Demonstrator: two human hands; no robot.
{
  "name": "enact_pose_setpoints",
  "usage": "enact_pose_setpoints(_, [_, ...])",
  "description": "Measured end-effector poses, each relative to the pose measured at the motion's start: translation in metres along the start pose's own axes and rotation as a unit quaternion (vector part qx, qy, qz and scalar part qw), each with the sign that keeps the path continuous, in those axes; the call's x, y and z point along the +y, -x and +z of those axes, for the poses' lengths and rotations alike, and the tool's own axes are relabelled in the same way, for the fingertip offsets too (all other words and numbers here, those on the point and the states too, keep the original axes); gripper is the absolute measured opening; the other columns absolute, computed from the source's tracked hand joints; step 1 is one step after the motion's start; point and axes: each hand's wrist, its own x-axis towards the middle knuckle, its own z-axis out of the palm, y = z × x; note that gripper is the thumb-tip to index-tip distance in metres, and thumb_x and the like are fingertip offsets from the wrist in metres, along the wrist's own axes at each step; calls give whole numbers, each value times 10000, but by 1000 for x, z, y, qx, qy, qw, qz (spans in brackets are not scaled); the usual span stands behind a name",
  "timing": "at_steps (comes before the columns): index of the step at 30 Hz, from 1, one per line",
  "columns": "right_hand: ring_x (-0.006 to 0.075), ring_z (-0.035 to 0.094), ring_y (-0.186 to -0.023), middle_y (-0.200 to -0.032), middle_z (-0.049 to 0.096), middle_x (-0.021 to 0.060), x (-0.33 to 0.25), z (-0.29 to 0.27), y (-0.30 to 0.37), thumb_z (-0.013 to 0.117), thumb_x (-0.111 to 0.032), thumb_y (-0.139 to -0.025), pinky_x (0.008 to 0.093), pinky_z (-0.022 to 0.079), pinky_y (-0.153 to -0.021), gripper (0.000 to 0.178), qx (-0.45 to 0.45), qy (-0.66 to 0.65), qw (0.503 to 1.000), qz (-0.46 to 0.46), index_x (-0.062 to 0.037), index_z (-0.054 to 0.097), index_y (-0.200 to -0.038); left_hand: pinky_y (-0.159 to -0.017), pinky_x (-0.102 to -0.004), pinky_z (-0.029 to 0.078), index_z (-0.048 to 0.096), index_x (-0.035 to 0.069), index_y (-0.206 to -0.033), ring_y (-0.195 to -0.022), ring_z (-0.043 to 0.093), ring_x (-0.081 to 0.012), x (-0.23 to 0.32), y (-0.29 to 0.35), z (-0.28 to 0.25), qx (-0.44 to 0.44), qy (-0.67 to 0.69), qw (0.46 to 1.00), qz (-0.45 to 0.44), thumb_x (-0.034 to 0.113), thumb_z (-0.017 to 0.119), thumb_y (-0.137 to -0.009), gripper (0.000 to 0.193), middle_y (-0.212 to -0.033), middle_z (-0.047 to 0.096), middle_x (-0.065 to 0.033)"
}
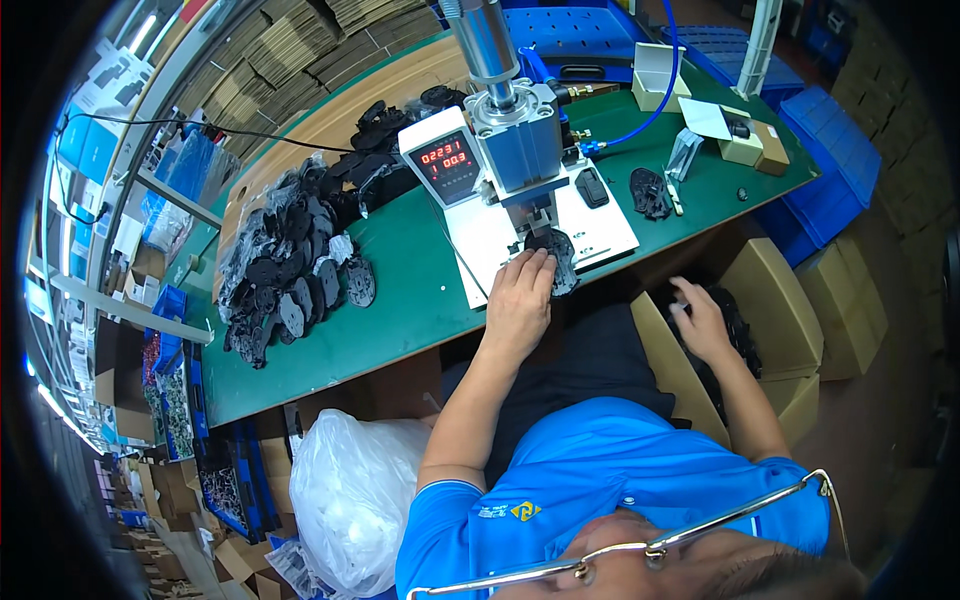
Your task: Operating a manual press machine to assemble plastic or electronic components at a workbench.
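A flat black plastic part [562, 262], rounded at its near end, lies on the white base of a bench press [527, 150], beneath the press head. My left hand [520, 300] has its fingertips on the left side of this part, fingers bent and close together. To the right, my right hand [700, 322] is above an open cardboard box [778, 300] at the table's front edge. Its fingers are apart and nothing shows in them. Inside that box lie black parts [735, 335], partly hidden by my right hand and forearm.
A big heap of similar black parts [290, 250] covers the green table [400, 310] left of the press. At the right are a small open carton [660, 78], a few black parts [650, 193] and blue crates [830, 150]. A white plastic bag [350, 500] bulges below the table.
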Motion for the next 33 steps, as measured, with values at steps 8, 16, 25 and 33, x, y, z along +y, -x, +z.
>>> enact_pose_setpoints(8, [433, 702, -1221, -1320, 730, 212, -116, 55, -99, 814, -42, -902, 511, 561, -1071, 546, 18, -19, 946, -324, -48, 717, -1440, -1188, -534, 542, 708, -5, -1428, -1408, 671, -418, -1, 6, 4, 11, 29, 999, -24, -94, 712, -752, 683, -1482, 723, -198])
enact_pose_setpoints(16, [415, 672, -1195, -1274, 708, 178, -110, 93, -112, 781, -14, -749, 518, 521, -1053, 545, 81, -26, 937, -339, -52, 781, -1293, -1232, -541, 511, 673, 1, -1491, -1459, 627, -447, -12, 18, -22, 17, 104, 994, -25, -11, 775, -828, 670, -1512, 701, -232])
enact_pose_setpoints(25, [393, 670, -1157, -1239, 697, 154, -112, 103, -111, 778, -36, -738, 495, 511, -1050, 518, 113, -33, 938, -325, -54, 782, -1256, -1171, -559, 529, 656, 0, -1503, -1345, 664, -463, -197, 75, -75, 65, -258, 888, -376, 402, 868, -961, 708, -1446, 720, -275])
enact_pose_setpoints(33, [392, 671, -1143, -1232, 700, 151, -114, 100, -109, 769, -44, -736, 497, 512, -1044, 515, 115, -33, 938, -324, -60, 783, -1251, -940, -561, 640, 689, -23, -1407, -1073, 789, -471, -223, 101, -75, -12, -282, 864, -417, 248, 664, -1096, 413, -1213, 809, -257])
